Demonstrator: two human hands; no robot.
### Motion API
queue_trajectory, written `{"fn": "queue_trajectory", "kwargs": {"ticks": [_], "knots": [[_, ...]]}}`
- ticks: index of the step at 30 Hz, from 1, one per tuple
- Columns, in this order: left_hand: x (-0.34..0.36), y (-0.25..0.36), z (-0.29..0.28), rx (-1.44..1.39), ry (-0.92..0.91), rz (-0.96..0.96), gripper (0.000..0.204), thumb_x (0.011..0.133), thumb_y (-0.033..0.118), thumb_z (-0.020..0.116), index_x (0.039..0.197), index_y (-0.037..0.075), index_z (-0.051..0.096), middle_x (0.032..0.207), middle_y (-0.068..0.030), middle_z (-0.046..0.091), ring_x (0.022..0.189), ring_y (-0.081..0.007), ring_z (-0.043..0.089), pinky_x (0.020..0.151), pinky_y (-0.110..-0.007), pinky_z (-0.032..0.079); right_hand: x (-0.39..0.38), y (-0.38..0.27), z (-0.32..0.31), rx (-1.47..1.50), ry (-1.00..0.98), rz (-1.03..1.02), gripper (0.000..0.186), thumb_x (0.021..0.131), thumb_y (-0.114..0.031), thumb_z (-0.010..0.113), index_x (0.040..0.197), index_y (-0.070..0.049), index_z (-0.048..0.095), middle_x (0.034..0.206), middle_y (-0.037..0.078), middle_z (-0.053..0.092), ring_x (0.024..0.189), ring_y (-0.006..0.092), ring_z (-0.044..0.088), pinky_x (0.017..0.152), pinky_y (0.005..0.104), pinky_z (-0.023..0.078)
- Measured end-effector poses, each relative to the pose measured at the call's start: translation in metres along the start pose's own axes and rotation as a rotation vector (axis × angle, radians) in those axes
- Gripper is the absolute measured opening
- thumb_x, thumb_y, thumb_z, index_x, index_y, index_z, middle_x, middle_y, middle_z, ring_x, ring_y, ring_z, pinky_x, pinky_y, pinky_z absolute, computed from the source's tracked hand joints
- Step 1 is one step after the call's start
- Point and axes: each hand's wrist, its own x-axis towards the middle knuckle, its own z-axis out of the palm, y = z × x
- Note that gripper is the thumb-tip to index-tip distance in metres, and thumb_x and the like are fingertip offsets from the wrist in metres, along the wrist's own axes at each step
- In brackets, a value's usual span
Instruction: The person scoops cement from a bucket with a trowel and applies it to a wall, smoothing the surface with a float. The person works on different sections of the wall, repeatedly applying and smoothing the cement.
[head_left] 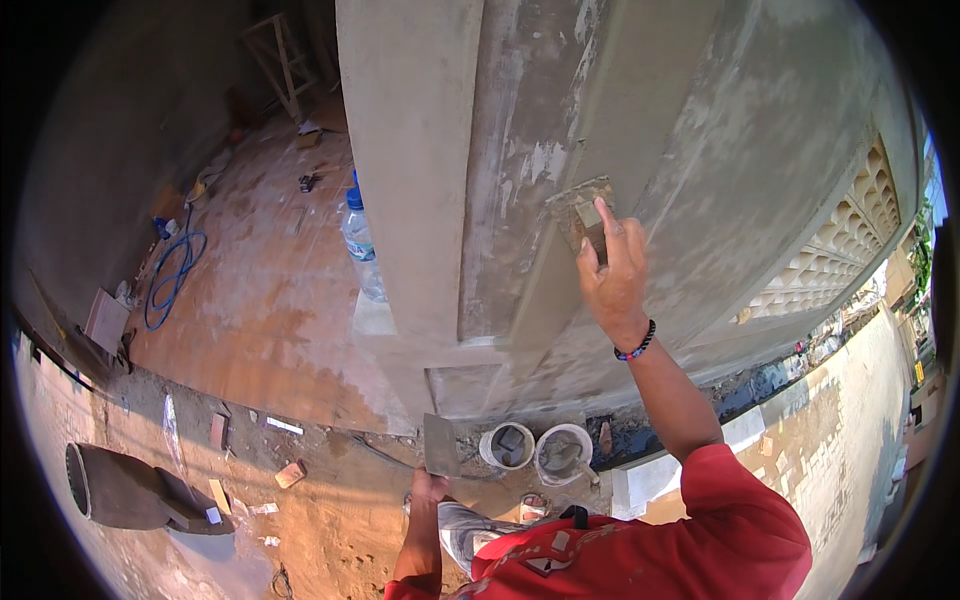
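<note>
My right hand (pixel 615 275) is raised to the grey plastered wall (pixel 690 170). Its fingers are closed on a small, roughly square plastering float (pixel 568 215) coated in grey mix, which lies against the wall beside a recessed vertical strip. Lower down, my left hand (pixel 430 487) grips the bottom end of a flat grey rectangular plate (pixel 440 447), held upright near the foot of the wall. How its fingers wrap the plate is partly hidden. Two white buckets stand just right of the plate: one (pixel 487 447) contains dark pieces, the other (pixel 541 470) holds grey mix.
A clear water bottle (pixel 361 245) with a blue cap stands on the wall's left ledge. Across the doorway floor lies a coiled blue hose (pixel 178 270). Broken bricks (pixel 291 474) and a dark cylindrical container (pixel 120 487) lie on the ground. Patterned vent blocks (pixel 835 245) are at right.
</note>
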Motion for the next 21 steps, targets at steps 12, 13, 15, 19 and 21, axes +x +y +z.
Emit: {"fn": "queue_trajectory", "kwargs": {"ticks": [12,13,15,19,21], "knots": [[-0.053,0.174,-0.008,0.131,0.044,-0.088,0.031,0.095,0.022,0.038,0.109,0.007,0.062,0.109,-0.0092,0.066,0.097,-0.0247,0.064,0.081,-0.039,0.053,0.03,-0.036,0.01,-0.038,0.238,0.277,0.052,0.078,0.002,0.06,0.13,-0.001,0.051,0.087,0.012,0.045,0.073,0.024,0.046,0.066,0.0334,0.041],[-0.056,0.185,-0.007,0.163,0.016,-0.11,0.031,0.095,0.022,0.038,0.109,0.007,0.062,0.109,-0.0091,0.066,0.097,-0.0244,0.064,0.081,-0.039,0.053,0.013,-0.038,0.016,-0.033,0.187,0.375,0.051,0.08,0.001,0.06,0.13,-0.002,0.051,0.088,0.012,0.047,0.075,0.0249,0.047,0.068,0.0342,0.042],[-0.061,0.205,-0.001,0.185,0.06,-0.109,0.031,0.095,0.022,0.038,0.109,0.008,0.062,0.109,-0.0085,0.066,0.098,-0.0241,0.064,0.081,-0.038,0.052,-0.037,-0.036,0.027,-0.012,0.082,0.425,0.051,0.08,-0.001,0.06,0.13,-0.002,0.051,0.09,0.013,0.049,0.078,0.0262,0.049,0.07,0.0349,0.043],[-0.077,0.238,0.004,0.223,0.078,-0.081,0.031,0.096,0.021,0.038,0.109,0.008,0.062,0.111,-0.007,0.066,0.101,-0.0239,0.062,0.082,-0.038,0.051,-0.091,-0.058,-0.006,-0.05,-0.077,0.6,0.05,0.079,0.0,0.063,0.128,-0.002,0.052,0.095,0.013,0.054,0.081,0.0259,0.054,0.072,0.0335,0.045],[-0.078,0.251,0.006,0.192,0.127,-0.054,0.031,0.096,0.021,0.038,0.11,0.008,0.062,0.112,-0.0067,0.066,0.103,-0.0236,0.062,0.083,-0.038,0.051,-0.076,-0.065,-0.03,-0.05,-0.027,0.611,0.048,0.079,0.0,0.065,0.125,-0.001,0.054,0.097,0.013,0.056,0.083,0.0255,0.055,0.074,0.0328,0.046]]}}
